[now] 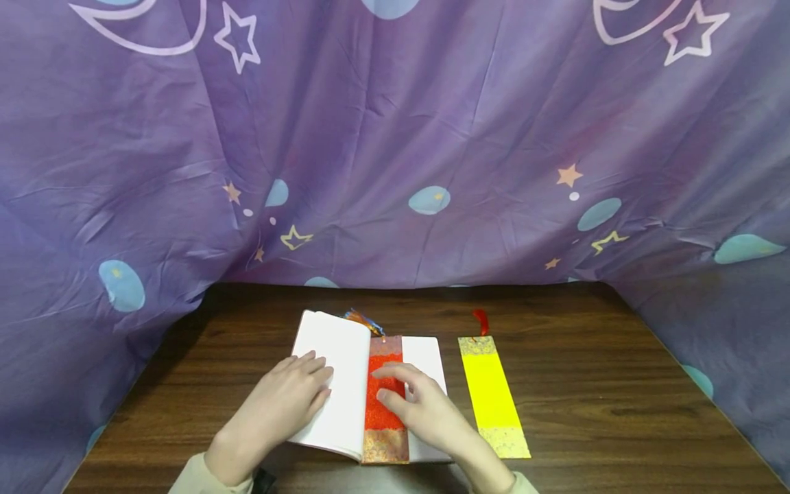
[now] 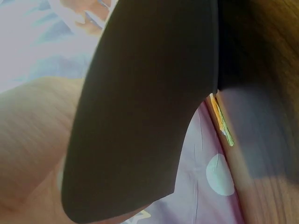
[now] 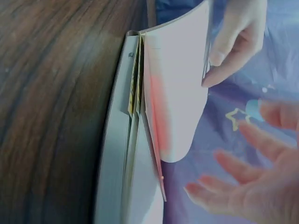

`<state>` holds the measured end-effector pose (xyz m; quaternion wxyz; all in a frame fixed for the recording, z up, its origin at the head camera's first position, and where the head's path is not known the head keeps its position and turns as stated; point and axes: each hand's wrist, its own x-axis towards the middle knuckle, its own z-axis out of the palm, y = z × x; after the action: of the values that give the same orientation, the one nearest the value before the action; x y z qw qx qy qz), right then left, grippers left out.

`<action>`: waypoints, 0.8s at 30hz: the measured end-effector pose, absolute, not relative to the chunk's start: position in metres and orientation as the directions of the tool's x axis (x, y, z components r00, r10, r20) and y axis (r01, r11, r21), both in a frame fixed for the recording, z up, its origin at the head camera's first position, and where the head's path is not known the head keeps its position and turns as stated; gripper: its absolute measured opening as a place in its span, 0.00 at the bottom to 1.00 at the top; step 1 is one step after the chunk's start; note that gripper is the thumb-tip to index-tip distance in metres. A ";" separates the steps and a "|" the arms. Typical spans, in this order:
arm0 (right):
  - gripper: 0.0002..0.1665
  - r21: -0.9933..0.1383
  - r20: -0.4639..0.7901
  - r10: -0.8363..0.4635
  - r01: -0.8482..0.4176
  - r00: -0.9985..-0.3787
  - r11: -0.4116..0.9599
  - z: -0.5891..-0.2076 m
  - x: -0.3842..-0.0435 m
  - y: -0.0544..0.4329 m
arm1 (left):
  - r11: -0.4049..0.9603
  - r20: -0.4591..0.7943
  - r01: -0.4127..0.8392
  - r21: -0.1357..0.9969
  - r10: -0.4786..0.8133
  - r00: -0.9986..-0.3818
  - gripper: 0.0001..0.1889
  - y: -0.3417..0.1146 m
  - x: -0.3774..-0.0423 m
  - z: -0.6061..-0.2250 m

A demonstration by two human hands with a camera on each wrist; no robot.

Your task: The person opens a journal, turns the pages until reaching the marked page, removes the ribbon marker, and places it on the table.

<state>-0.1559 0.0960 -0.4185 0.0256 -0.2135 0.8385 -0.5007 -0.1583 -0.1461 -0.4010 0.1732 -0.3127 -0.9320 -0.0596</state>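
Observation:
An open notebook (image 1: pixel 339 384) with blank white pages lies on the table, its left side raised at a slant. My left hand (image 1: pixel 289 394) lies over that left page near its outer edge, fingers fairly straight. A red bookmark (image 1: pixel 384 398) with patterned ends lies along the inner part of the right page. Its orange and blue tassel (image 1: pixel 365 321) sticks out past the top. My right hand (image 1: pixel 422 405) hovers over the bookmark with fingers spread, holding nothing; the right wrist view shows these fingers (image 3: pixel 233 168) apart from the book. In the left wrist view, the dark cover (image 2: pixel 140 112) hides much.
To the right of the notebook lies a yellow bookmark (image 1: pixel 490 391) with patterned ends and a red tassel (image 1: pixel 481 322). The wooden table (image 1: pixel 605 384) is bounded at the back and sides by a purple cloth (image 1: pixel 395 151) with stars and moons.

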 end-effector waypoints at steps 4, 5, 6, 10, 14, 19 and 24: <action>0.17 -0.936 0.126 -0.195 -0.181 -0.973 0.303 -0.422 -0.162 0.099 | 0.799 0.354 0.601 0.010 0.559 -0.750 0.10 -0.147 -0.159 -0.402; 0.19 -0.950 0.106 -0.155 -0.146 -0.982 0.276 -0.423 -0.164 0.099 | 0.799 0.351 0.601 0.011 0.560 -0.751 0.10 -0.147 -0.159 -0.402; 0.21 -0.963 0.079 -0.120 -0.107 -0.990 0.247 -0.424 -0.165 0.099 | 0.799 0.348 0.602 0.012 0.561 -0.751 0.10 -0.147 -0.159 -0.402; 0.30 -0.992 -0.055 -0.059 0.048 -0.997 0.117 -0.429 -0.169 0.101 | 0.797 0.340 0.603 0.019 0.562 -0.754 0.11 -0.148 -0.160 -0.403; 0.37 -0.986 -0.167 -0.066 0.168 -0.984 -0.005 -0.433 -0.173 0.104 | 0.798 0.339 0.602 0.026 0.560 -0.756 0.11 -0.147 -0.159 -0.401; 0.44 -0.973 -0.213 -0.103 0.221 -0.972 -0.072 -0.439 -0.176 0.106 | 0.797 0.338 0.603 0.030 0.560 -0.757 0.11 -0.148 -0.159 -0.401; 0.45 -0.966 -0.231 -0.182 0.248 -0.956 -0.077 -0.444 -0.177 0.108 | 0.795 0.337 0.606 0.030 0.563 -0.755 0.12 -0.149 -0.160 -0.402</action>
<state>-0.1775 0.1075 -0.4440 0.1468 0.0249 0.6633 -0.7334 -0.1598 -0.1486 -0.4016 0.1576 -0.3129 -0.9341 -0.0687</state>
